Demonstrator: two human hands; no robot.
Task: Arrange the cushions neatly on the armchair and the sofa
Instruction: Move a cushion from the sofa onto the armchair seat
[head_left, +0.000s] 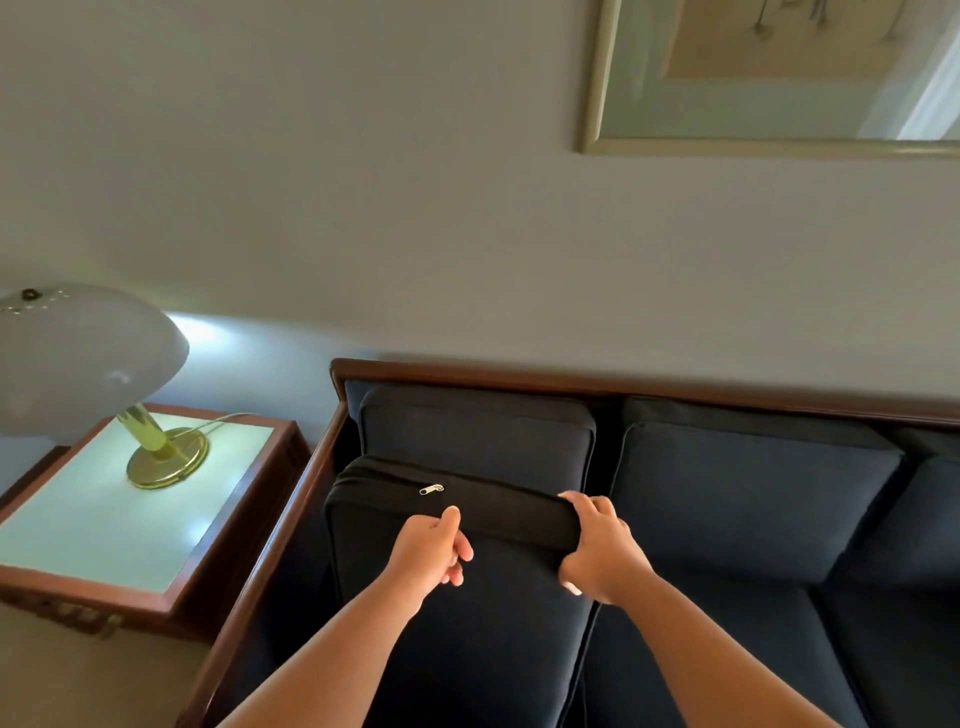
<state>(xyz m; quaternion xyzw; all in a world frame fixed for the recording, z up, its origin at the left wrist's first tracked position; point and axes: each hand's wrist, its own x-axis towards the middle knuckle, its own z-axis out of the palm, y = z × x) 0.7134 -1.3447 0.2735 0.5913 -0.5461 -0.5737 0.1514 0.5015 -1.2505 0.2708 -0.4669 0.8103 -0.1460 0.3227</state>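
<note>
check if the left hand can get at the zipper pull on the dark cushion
Probably yes: the zipper pull lies exposed on the top edge of the cushion, just beyond the left hand, with nothing between them. The right hand grips the other corner, well clear.

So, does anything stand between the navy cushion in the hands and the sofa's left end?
Nothing visible does. The left hand and right hand grip the navy zippered cushion by its top edge; it stands at the left end of the wooden-framed sofa, before the navy back cushion.
</note>
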